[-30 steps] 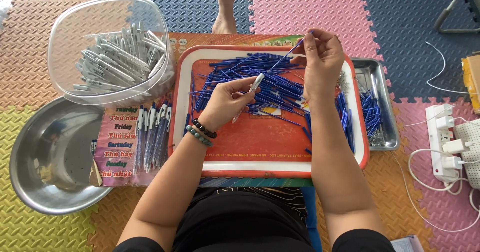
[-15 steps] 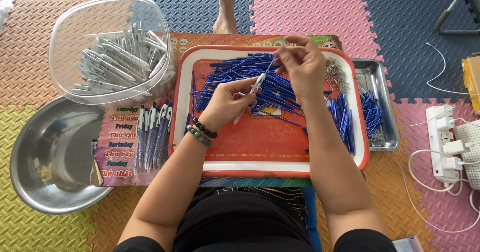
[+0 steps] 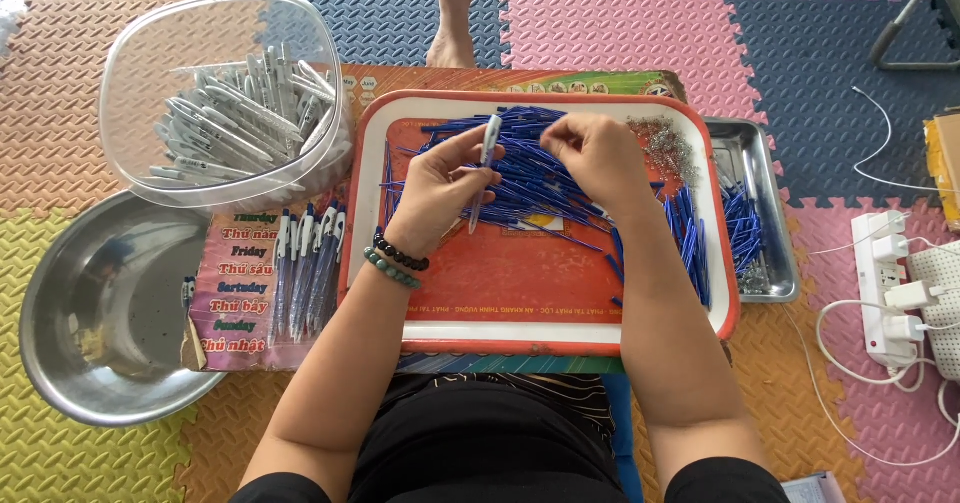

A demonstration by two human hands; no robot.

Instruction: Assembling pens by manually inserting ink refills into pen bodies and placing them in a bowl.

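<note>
Pen barrel (image 3: 487, 158) pinched upright in your left hand (image 3: 440, 188); right hand (image 3: 590, 153), fingers curled, picks among blue refills (image 3: 540, 178) heaped within reach on the tray (image 3: 560, 338).

- Premises are presenting as a home floor serving as a small piecework station, not a factory.
- Interlocking foam mats (image 3: 640, 23) in mixed colours are covering the floor; a bare foot (image 3: 455, 8) is resting on them.
- Household vessels are doing the sorting: a red tray (image 3: 540, 293) of blue pen refills (image 3: 530, 178), a clear plastic bowl (image 3: 215, 93) of pen barrels, a steel basin (image 3: 100, 313).
- A power strip (image 3: 880, 283) is lying loose on the mats.
</note>
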